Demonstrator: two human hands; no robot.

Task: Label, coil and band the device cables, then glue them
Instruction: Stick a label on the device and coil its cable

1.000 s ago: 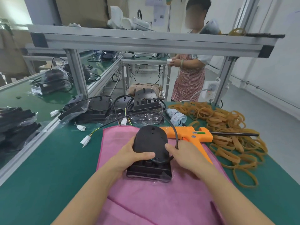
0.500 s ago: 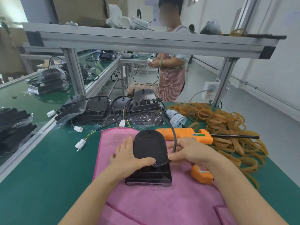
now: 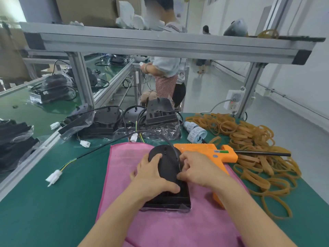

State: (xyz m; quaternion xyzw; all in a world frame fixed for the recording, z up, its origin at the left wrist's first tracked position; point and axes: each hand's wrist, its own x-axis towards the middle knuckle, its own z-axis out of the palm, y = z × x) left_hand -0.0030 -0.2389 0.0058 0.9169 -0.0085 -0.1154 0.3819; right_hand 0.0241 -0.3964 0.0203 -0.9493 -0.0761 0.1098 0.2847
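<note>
Pink cloth (image 3: 124, 175) on green table (image 3: 44, 202)

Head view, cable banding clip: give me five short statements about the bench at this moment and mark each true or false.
1. The black plastic device lies on the pink cloth. True.
2. The left hand is lifted clear of the device. False: it rests on top of it, thumb curled round the near side.
3. The right hand pinches the thin black cable at the device's right edge. True.
4. The orange plastic glue gun is gripped in the right hand. False: it lies on the green bench, beyond and to the right of that hand.
5. The tan rubber bands sit in a box. False: they lie loose in a pile on the bench.
</note>
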